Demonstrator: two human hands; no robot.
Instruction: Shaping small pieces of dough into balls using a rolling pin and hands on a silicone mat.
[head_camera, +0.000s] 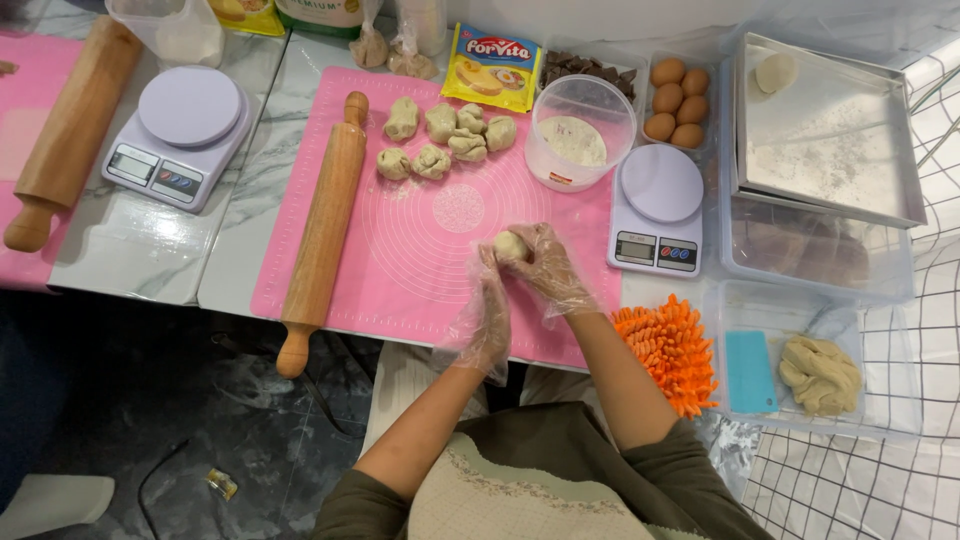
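I hold the dough ball (510, 245) above the pink mat (420, 260), my right hand (550, 268) closed around it and my left hand (487, 312) cupping below, and it seems soft, light, sticky, so I grip its sides gently.

A yellow pouch (492, 67) with a red logo lies at the mat's far edge. Each scale, left (178, 135) and right (657, 208), shows a small grey screen, seemingly blank.
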